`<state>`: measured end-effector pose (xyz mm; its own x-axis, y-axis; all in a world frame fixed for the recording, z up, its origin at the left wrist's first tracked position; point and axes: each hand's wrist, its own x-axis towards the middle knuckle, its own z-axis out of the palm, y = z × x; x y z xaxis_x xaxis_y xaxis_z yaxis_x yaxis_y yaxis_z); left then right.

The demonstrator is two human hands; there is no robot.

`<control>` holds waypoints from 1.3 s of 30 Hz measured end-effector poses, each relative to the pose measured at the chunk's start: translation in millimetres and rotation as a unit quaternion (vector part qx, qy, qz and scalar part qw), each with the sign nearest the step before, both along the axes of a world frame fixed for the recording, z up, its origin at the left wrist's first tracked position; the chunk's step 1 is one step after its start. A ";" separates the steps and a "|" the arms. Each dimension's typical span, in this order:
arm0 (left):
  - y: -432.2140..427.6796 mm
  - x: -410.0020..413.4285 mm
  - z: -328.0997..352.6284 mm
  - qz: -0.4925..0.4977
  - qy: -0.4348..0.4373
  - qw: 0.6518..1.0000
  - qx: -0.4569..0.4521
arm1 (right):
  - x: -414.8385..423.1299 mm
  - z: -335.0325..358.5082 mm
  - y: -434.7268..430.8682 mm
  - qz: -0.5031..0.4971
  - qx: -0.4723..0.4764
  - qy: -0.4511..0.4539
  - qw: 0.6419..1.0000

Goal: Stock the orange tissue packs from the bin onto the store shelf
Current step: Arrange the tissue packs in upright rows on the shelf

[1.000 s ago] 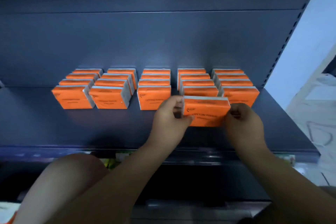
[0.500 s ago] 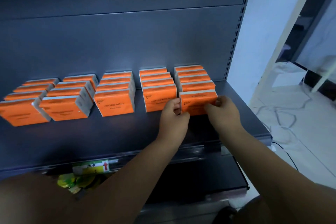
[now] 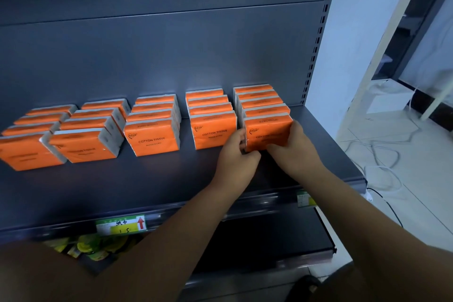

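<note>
Two hands, left hand (image 3: 236,154) and right hand (image 3: 293,148), grip the front orange pack (image 3: 267,131) standing on the shelf (image 3: 171,179) in the rightmost row. An uneven push could skew it or tip the packs behind.

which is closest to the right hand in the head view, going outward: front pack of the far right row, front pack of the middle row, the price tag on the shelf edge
1. front pack of the far right row, touching the right hand.
2. front pack of the middle row, further left.
3. price tag, low on the shelf edge, left.
</note>
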<state>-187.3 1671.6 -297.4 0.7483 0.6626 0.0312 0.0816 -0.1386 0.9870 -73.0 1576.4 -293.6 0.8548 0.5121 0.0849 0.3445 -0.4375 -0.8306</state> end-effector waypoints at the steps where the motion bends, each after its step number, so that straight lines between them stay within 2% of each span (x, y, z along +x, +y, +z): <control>1: -0.3 -0.3 -0.1 -0.001 0.003 1.000 0.002 | 0.4 0.3 -1.2 0.003 -0.001 0.000 1.000; 7: -7.5 -0.3 0.2 -0.016 -0.002 1.000 -0.011 | 3.2 1.4 -7.7 -0.001 -0.005 0.006 1.000; 12: -7.5 -1.4 9.0 -0.005 0.009 1.000 -0.008 | 1.1 8.2 -8.3 -0.008 -0.026 0.048 0.998; 15: -11.4 -11.7 12.0 0.029 0.018 0.998 0.062 | -14.9 12.6 -14.2 -0.063 -0.062 0.048 0.995; 17: -12.5 -25.0 14.0 0.047 0.037 0.987 0.151 | -35.3 12.7 -17.3 -0.075 -0.058 0.016 0.995; 19: -5.2 -43.9 12.0 0.041 0.073 0.958 0.275 | -59.6 13.0 -15.2 -0.041 -0.035 -0.036 0.998; 22: 19.3 -87.0 14.3 0.061 0.163 0.860 0.479 | -99.1 20.1 -2.0 0.056 0.019 -0.145 0.988; 24: 34.1 -127.6 24.0 0.090 0.223 0.811 0.533 | -125.9 27.5 13.8 0.128 0.039 -0.212 0.968; 30: 60.7 -273.7 56.8 0.229 0.334 0.729 0.552 | -226.3 58.7 72.3 0.272 0.066 -0.281 0.918; 33: 63.2 -349.6 71.5 0.302 0.353 0.709 0.531 | -287.7 71.0 102.8 0.337 0.080 -0.312 0.885; 37: 56.3 -451.8 80.9 0.408 0.397 0.676 0.468 | -388.8 74.5 141.0 0.455 0.097 -0.336 0.819; 39: 52.9 -496.1 75.4 0.443 0.422 0.655 0.444 | -436.5 68.5 154.2 0.485 0.098 -0.333 0.803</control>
<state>-683.4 1724.5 -221.9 0.0813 0.8497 0.5210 0.9825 -0.1561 0.1013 -509.5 1730.6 -225.1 -0.2063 0.8299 0.5184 0.8405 0.4216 -0.3404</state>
